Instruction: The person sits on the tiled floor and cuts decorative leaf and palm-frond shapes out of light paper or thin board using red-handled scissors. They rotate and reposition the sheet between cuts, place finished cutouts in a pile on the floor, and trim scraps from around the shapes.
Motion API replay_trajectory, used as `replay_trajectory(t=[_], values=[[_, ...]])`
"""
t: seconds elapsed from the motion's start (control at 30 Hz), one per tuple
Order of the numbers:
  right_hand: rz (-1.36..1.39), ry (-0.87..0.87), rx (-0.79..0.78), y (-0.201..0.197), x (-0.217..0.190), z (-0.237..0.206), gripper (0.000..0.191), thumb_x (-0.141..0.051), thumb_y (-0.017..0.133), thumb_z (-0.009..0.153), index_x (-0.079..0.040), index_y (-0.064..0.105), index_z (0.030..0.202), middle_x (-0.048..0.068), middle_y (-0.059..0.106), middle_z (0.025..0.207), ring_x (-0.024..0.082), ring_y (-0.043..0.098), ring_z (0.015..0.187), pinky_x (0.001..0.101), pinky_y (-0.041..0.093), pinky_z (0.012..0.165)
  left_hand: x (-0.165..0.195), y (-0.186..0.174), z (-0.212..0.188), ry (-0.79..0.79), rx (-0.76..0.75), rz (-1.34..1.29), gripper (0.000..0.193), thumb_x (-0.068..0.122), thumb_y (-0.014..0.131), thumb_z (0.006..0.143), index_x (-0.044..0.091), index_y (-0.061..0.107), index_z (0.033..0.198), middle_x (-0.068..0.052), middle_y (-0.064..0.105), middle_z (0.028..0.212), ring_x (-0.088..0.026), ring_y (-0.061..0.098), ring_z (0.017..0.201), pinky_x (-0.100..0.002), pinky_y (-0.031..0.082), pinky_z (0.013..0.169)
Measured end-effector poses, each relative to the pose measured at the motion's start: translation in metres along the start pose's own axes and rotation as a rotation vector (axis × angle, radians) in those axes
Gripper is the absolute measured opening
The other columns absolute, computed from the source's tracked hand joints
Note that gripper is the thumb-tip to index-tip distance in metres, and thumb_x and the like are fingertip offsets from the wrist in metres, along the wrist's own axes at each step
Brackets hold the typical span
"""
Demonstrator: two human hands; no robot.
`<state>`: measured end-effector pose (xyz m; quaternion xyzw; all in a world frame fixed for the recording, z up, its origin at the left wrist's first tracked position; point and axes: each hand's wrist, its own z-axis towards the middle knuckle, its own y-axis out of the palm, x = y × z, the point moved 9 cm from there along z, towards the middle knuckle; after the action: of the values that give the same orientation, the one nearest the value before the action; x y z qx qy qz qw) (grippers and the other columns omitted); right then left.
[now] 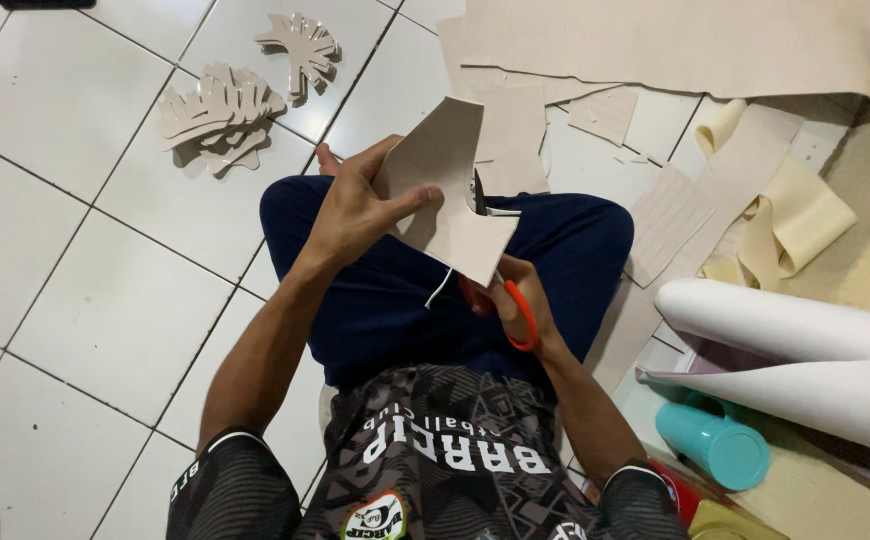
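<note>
My left hand (360, 205) pinches a beige sheet piece (450, 190) held up over my crossed legs, thumb on its near face. Under the sheet's lower edge, my right hand (515, 300) grips orange-handled scissors (523, 318). Their blades reach up behind the sheet and show at a notch in its right edge. A thin cut strip (439, 288) dangles from the sheet's bottom edge.
Two piles of beige leaf-shaped cutouts (217, 112) (300, 45) lie on the white tiled floor at upper left. Large beige sheets and scraps (675, 45) spread across the top and right. White rolls (795, 350) and a teal cup (720, 445) lie at right.
</note>
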<state>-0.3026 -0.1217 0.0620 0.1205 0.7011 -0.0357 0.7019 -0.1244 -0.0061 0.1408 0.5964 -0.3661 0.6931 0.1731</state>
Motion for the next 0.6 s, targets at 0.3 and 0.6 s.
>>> replay_trajectory(t=[0.3,0.6], values=[[-0.231,-0.261,0.052,-0.02,0.03,0.004,0.031,-0.028,0.058,0.106,0.0,0.064,0.092,0.004,0.064,0.075,0.01,0.057,0.068,0.0251,0.044,0.061,0.009,0.013,-0.02,0.037,0.003,-0.148,0.051,0.032,0.08,0.088,0.001,0.066,0.126,-0.008,0.073,0.098,-0.018,0.073,0.091,-0.035,0.057,0.093],[0.019,-0.246,-0.009,0.005,-0.009,0.0,0.027,-0.014,0.056,0.109,-0.002,0.064,0.086,0.002,0.059,0.059,0.011,0.055,0.047,0.0238,0.041,0.044,-0.002,0.027,-0.027,-0.046,0.03,-0.274,0.06,0.028,0.081,0.086,-0.002,0.06,0.134,-0.016,0.076,0.105,-0.022,0.078,0.094,-0.035,0.063,0.089]])
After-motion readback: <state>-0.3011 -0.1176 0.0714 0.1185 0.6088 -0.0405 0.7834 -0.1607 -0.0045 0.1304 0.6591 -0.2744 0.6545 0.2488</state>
